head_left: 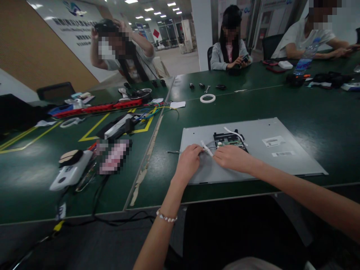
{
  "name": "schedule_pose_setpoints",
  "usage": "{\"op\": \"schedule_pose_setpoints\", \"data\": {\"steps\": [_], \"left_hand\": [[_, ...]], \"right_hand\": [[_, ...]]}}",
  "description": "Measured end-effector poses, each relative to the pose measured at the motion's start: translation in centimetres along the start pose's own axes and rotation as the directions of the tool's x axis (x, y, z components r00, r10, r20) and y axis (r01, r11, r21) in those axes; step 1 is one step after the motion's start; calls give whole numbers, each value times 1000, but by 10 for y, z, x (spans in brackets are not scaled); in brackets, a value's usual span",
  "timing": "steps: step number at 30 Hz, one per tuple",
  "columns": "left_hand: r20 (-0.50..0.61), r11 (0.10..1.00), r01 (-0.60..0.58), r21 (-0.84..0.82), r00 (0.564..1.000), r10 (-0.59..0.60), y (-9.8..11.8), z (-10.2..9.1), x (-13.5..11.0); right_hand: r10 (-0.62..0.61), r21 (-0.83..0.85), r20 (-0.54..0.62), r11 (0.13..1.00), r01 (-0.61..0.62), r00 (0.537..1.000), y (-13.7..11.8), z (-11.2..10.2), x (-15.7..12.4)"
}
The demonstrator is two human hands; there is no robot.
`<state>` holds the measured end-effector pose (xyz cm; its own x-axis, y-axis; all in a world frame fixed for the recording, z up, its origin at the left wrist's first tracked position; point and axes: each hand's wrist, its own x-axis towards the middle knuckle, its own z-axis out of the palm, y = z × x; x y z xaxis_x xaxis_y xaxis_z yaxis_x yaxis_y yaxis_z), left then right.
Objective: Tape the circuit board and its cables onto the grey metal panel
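Observation:
A flat grey metal panel (pixel 281 161), like the back of a display, lies on the green table. A green circuit board (pixel 230 142) in a black frame sits on it. My left hand (pixel 189 161) is closed in a pinch over the panel's left part, beside thin grey cables (pixel 209 145). A slim grey rod-like piece (pixel 173 152) sticks out left of it; its hidden end cannot be made out. My right hand (pixel 233 156) pinches the lower end of a white tape strip (pixel 207 148) between the hands. Another white strip (pixel 234 134) curls over the board.
A white tape roll (pixel 207 98) and a small wrench (pixel 207 89) lie beyond the panel. On the left are a white device (pixel 70 172), a pink phone-like object (pixel 114 157), cables and a red power strip (pixel 112 106). Several people are around the table; a bottle (pixel 306 58) stands far right.

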<state>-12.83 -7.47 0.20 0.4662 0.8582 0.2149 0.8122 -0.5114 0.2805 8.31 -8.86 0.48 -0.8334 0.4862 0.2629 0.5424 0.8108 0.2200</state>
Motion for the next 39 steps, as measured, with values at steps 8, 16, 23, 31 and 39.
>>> {"op": "schedule_pose_setpoints", "data": {"steps": [8,16,23,31,39], "left_hand": [[-3,999,2,-43,1000,-2,0,3,1],[-97,992,-55,-112,994,44,0,3,-1],[63,978,-186,-93,979,192,-8,11,-1],[103,990,-112,-84,987,120,1,9,3],[-8,993,63,-96,998,-64,11,16,10]], "right_hand": [[168,-47,-187,983,-179,968,-1,-1,-6],[192,-63,-99,978,-199,976,-14,5,6],[158,-50,-83,985,-162,984,-18,13,6],[111,-13,-62,994,-112,992,-17,17,5],[70,53,-146,997,-63,987,-22,14,-4]]}}
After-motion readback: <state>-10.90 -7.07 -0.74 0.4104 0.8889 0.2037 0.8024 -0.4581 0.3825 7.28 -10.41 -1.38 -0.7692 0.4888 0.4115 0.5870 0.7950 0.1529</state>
